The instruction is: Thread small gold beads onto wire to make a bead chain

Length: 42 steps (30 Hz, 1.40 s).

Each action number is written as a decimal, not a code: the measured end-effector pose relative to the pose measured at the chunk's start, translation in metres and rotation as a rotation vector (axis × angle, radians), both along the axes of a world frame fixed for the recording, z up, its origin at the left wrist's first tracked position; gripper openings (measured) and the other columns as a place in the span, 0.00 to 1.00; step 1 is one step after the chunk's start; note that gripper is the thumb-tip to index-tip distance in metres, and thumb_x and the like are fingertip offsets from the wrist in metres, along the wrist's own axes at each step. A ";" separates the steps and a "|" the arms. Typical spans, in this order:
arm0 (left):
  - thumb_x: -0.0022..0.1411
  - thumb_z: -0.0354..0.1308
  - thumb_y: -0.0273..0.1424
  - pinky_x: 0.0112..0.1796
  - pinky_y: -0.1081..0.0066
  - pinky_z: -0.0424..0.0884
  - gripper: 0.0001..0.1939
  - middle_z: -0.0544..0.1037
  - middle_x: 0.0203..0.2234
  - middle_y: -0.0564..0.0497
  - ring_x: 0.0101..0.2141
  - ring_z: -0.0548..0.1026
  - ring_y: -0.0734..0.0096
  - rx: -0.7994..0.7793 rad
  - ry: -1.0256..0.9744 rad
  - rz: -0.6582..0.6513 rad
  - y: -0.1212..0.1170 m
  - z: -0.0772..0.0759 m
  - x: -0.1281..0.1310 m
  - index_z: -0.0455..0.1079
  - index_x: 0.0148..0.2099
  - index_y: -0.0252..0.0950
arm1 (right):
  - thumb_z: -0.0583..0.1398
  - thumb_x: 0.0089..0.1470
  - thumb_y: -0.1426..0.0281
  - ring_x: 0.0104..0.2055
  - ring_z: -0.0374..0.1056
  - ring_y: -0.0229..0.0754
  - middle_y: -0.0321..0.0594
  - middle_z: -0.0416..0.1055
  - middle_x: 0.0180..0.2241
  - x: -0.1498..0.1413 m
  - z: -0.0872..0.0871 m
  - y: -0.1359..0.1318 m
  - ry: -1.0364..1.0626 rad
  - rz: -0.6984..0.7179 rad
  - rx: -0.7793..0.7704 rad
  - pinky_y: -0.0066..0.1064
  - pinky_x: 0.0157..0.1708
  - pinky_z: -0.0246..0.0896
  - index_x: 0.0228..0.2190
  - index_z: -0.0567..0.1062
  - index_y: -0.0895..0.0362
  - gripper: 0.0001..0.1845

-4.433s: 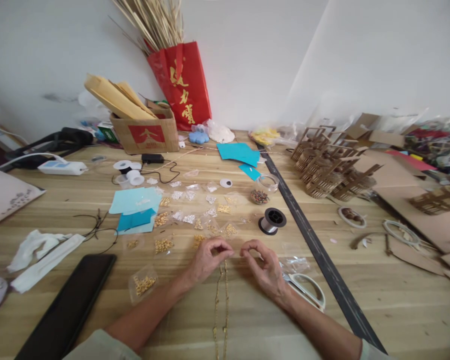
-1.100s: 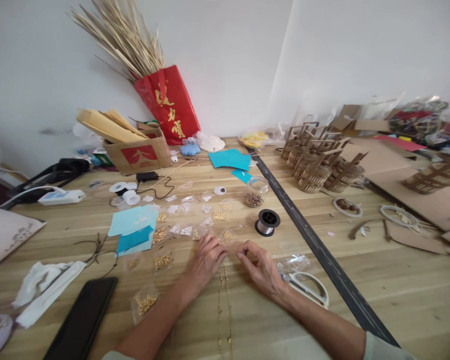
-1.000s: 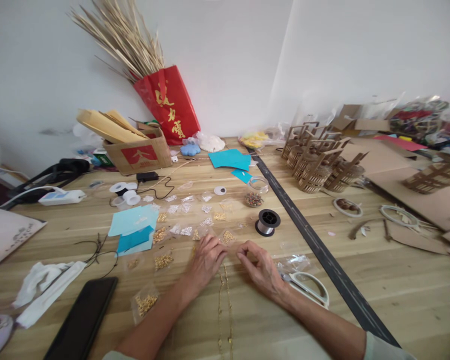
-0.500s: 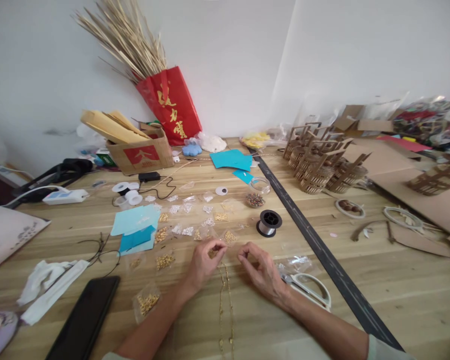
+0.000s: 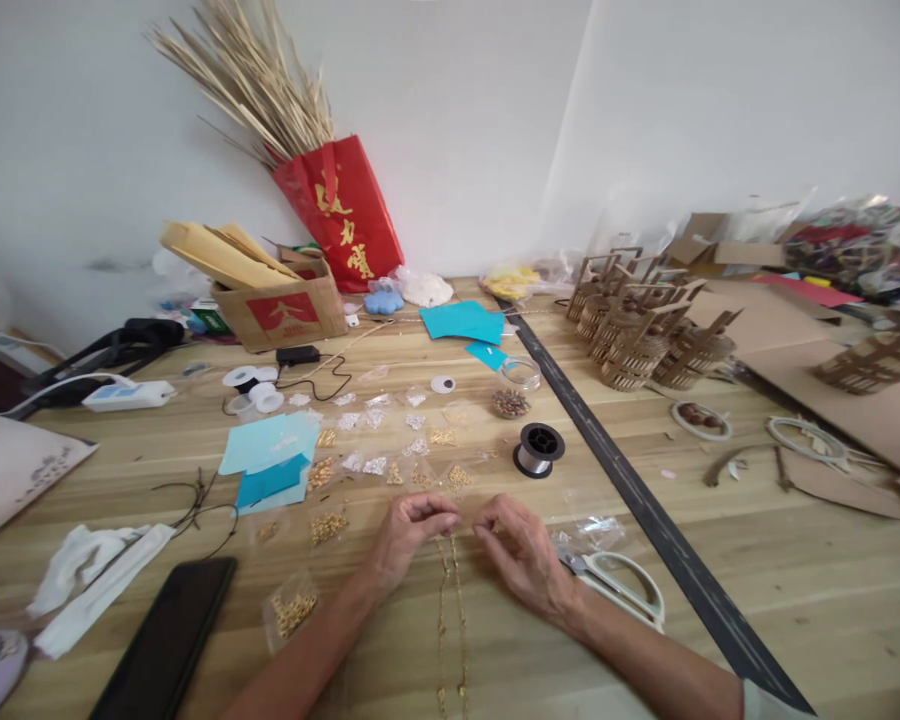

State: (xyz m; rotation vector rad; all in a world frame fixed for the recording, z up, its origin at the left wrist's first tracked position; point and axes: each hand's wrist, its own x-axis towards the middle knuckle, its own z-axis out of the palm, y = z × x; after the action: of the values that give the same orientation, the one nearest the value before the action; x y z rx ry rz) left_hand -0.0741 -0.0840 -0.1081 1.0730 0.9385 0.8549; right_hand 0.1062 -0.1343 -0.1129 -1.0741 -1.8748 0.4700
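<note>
My left hand [image 5: 403,531] and my right hand [image 5: 523,553] rest on the wooden table [image 5: 795,600], fingertips nearly meeting. Both pinch closed at the far end of a thin gold beaded strand [image 5: 450,620] that runs toward me in two lines. What sits between the fingertips is too small to make out. Several small clear bags of gold and silver beads [image 5: 390,445] lie just beyond my hands. A spool of fine wire [image 5: 538,447] stands to the right of them.
White-handled scissors [image 5: 622,580] lie by my right wrist. A black phone [image 5: 166,640] lies at the near left beside white cloth [image 5: 90,570]. Blue paper [image 5: 270,455], a bead dish [image 5: 510,403], a cardboard box [image 5: 277,300], a red bag [image 5: 341,215] and wooden lattice pieces [image 5: 645,330] sit farther back.
My left hand reached forward to the bead bags a second ago, then drew back and closed its fingers next to my right hand at the strand's end.
</note>
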 end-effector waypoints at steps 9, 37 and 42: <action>0.42 0.70 0.35 0.28 0.75 0.66 0.12 0.76 0.18 0.53 0.22 0.71 0.76 -0.060 -0.121 -0.024 0.001 -0.006 -0.001 0.76 0.27 0.32 | 0.54 0.58 0.75 0.30 0.62 0.39 0.37 0.66 0.27 -0.001 0.002 -0.001 0.010 -0.007 -0.018 0.29 0.30 0.57 0.30 0.67 0.55 0.06; 0.42 0.70 0.32 0.28 0.75 0.67 0.09 0.77 0.18 0.53 0.21 0.71 0.75 0.003 -0.090 -0.124 0.001 -0.007 -0.003 0.77 0.26 0.32 | 0.54 0.60 0.73 0.31 0.63 0.40 0.38 0.67 0.28 0.000 -0.001 -0.002 -0.014 0.009 0.016 0.31 0.31 0.58 0.31 0.68 0.55 0.05; 0.40 0.71 0.33 0.27 0.74 0.67 0.11 0.77 0.17 0.52 0.20 0.71 0.75 -0.003 -0.088 -0.134 0.001 -0.003 -0.002 0.77 0.25 0.32 | 0.54 0.59 0.74 0.31 0.63 0.40 0.39 0.68 0.28 0.000 0.000 -0.003 -0.068 0.008 0.068 0.32 0.31 0.58 0.32 0.68 0.55 0.04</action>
State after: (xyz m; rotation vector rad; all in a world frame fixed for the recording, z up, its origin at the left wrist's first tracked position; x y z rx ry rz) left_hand -0.0764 -0.0831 -0.1112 1.0751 0.7855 0.7832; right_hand 0.1063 -0.1376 -0.1126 -1.0499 -1.9417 0.3757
